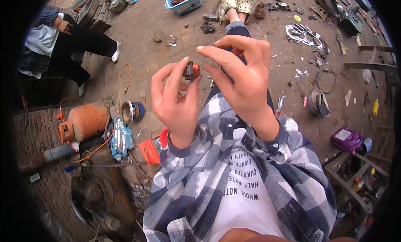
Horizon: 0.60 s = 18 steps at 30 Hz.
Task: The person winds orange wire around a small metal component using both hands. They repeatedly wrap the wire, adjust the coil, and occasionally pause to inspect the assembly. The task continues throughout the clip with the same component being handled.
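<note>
Shirt [184, 179], checked, in the foreground. Above it, the left hand [175, 104] pinches a small part [189, 70], dark with a red end, between thumb and fingers; the right hand [247, 73], thumb and fingers apart, is just beside it. Farther off, at left, an orange gas cylinder [88, 120]; beyond, a blue basin [189, 7].

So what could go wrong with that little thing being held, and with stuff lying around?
The left hand grips the small dark-and-red part near the fingertips, so it might slip and drop. The right hand is open beside it and may not catch it. Also, someone could trip on the orange hose looped on the ground.
</note>
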Tool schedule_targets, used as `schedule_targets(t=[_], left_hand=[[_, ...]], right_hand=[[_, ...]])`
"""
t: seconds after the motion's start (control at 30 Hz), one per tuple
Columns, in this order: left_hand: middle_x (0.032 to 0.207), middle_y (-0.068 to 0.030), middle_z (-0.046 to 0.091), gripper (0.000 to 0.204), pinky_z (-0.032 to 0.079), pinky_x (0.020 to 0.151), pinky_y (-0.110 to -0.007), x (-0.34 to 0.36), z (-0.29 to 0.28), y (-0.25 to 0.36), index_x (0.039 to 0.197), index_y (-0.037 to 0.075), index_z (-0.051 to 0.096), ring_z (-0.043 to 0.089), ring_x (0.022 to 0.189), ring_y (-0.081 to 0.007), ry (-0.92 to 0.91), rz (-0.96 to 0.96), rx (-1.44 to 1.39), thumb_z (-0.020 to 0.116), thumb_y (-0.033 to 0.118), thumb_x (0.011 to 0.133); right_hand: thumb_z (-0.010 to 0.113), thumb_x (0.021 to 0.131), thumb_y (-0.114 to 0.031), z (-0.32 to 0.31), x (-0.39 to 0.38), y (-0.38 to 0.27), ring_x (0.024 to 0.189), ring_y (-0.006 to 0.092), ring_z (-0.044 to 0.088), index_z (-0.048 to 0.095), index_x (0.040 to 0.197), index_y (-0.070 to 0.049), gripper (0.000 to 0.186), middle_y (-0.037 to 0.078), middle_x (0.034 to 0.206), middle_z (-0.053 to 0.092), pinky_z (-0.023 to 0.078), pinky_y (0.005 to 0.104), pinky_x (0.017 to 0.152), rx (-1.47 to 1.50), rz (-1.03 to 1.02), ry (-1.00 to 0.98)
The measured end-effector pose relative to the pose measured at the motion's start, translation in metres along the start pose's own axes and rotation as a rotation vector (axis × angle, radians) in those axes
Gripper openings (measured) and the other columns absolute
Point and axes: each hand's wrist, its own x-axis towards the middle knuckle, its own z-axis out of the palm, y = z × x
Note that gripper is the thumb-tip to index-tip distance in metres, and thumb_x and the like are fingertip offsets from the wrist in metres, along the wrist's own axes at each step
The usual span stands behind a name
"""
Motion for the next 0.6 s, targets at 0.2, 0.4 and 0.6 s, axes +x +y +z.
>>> schedule_targets(t=[0.2,0.4,0.6], left_hand=[[0.101,-0.0079,0.057,0.041,0.042,0.047,-0.017,0.001,-0.004,0.006,0.107,0.003,0.066,0.057,0.060,-0.0049,-0.002,-0.026,-0.009,0.070,-0.011,0.069],[0.095,-0.0061,0.056,0.042,0.039,0.046,-0.017,0.000,-0.005,0.003,0.105,0.003,0.066,0.057,0.060,-0.0053,0.018,-0.054,0.009,0.072,-0.011,0.066],[0.096,-0.0065,0.056,0.043,0.039,0.046,-0.017,0.001,-0.005,0.002,0.105,0.004,0.066,0.057,0.060,-0.0054,0.023,-0.002,-0.014,0.071,-0.013,0.065]], right_hand=[[0.071,0.062,-0.007,0.010,-0.002,-0.002,0.086,0.0221,0.047,0.062,0.079,-0.009,0.019,0.001,0.090,0.056,0.039,0.0326,0.072,-0.055,-0.031,-0.005],[0.070,0.063,-0.003,0.008,-0.011,-0.007,0.085,0.0232,0.047,0.061,0.083,-0.009,0.023,0.005,0.091,0.055,0.040,0.0333,0.071,0.038,0.081,-0.016],[0.067,0.063,-0.005,0.014,-0.004,0.000,0.082,0.0219,0.046,0.062,0.083,-0.010,0.022,0.002,0.090,0.055,0.039,0.0323,0.069,-0.017,-0.033,-0.035]])
